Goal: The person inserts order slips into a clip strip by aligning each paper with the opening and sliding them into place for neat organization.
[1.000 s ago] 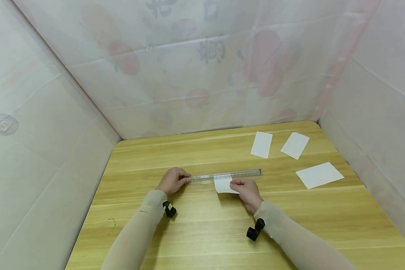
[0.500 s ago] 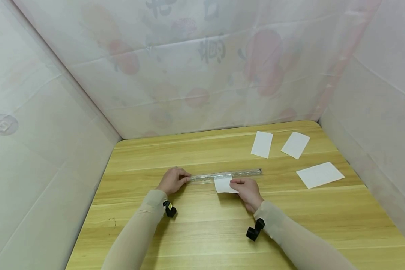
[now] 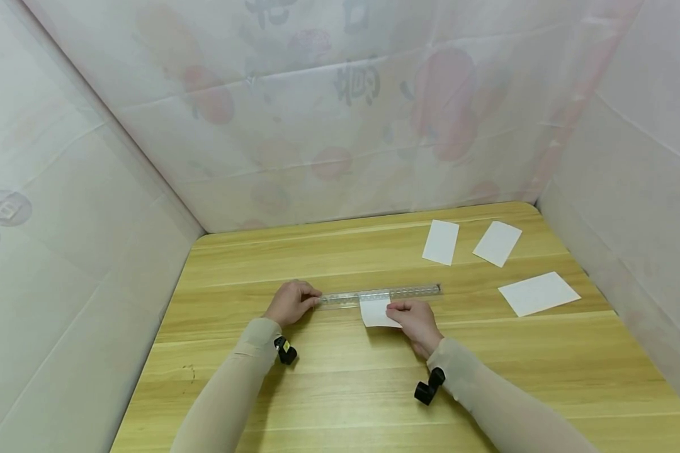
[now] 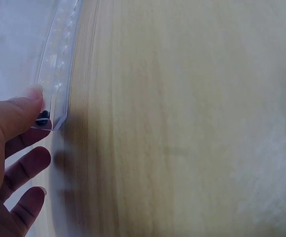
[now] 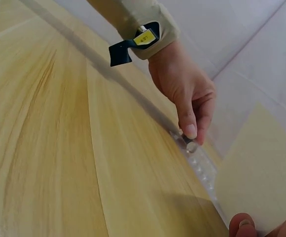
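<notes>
Apparently for steadiness, your left grip (image 3: 291, 304) pinches the left end of the ruler (image 3: 413, 291), mid-way across the desk (image 3: 340, 390); your right grip (image 3: 417, 321) pinches the card's (image 3: 376, 313) right side, perhaps to hold its far edge at mid-ruler.

4 pcs paper (image 3: 375, 312) (image 3: 441, 242) (image 3: 497, 243) (image 3: 539, 294), 2 hands (image 3: 288, 303) (image 3: 418, 323), prob. 1 ruler (image 3: 402, 293)

You've got a wood-grain tabletop (image 3: 334, 402) in front of you, far corners rounded, small dark mark (image 3: 191, 372) near its left side. Pale sheeting on three sides: back wall (image 3: 294, 189) shows faded red prints (image 3: 331, 163) and characters (image 3: 357, 83); left wall (image 3: 85, 251) has round grey prints (image 3: 5, 209); right wall (image 3: 651, 145) is creased. Light's diffuse, soft glare on your wood.
</notes>
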`<state>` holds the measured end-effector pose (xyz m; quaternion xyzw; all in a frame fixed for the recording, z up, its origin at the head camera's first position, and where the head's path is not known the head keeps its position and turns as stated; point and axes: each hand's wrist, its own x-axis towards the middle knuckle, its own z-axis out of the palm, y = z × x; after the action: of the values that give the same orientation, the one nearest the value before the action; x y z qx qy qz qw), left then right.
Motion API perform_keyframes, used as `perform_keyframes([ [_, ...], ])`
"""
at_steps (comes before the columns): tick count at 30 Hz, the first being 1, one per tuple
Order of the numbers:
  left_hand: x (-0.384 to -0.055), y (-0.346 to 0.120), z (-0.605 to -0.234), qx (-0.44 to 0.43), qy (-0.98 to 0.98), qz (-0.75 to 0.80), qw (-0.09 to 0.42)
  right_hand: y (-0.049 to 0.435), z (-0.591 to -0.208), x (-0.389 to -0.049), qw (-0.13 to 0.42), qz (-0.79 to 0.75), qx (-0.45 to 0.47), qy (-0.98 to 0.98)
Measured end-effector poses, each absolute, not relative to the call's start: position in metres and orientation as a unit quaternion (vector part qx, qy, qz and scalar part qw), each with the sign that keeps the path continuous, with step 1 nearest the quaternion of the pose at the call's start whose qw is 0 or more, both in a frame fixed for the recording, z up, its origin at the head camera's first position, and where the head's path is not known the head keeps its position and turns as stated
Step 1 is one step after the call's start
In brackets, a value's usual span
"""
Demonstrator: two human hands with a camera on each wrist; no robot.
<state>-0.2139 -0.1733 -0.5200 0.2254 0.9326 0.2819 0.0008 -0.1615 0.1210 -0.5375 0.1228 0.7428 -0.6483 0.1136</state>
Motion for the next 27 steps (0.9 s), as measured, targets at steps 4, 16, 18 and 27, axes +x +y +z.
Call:
perform_keyframes([
  [4,-0.214,-0.173,-0.52,0.224,0.934,0.28,0.004,0.118,-0.536,-0.16,0.109,-0.643,0.117,0.749],
  [16,-0.215,-0.173,-0.523,0.217,0.936,0.278,0.003,0.12,-0.534,-0.157,0.101,-0.641,0.127,0.75],
  [18,-0.215,-0.173,-0.523,0.216,0.935,0.28,0.003,0.122,-0.535,-0.157,0.1,-0.639,0.13,0.751],
  [27,-0.214,-0.174,-0.522,0.219,0.934,0.281,0.006,0.128,-0.536,-0.159,0.103,-0.636,0.141,0.752],
])
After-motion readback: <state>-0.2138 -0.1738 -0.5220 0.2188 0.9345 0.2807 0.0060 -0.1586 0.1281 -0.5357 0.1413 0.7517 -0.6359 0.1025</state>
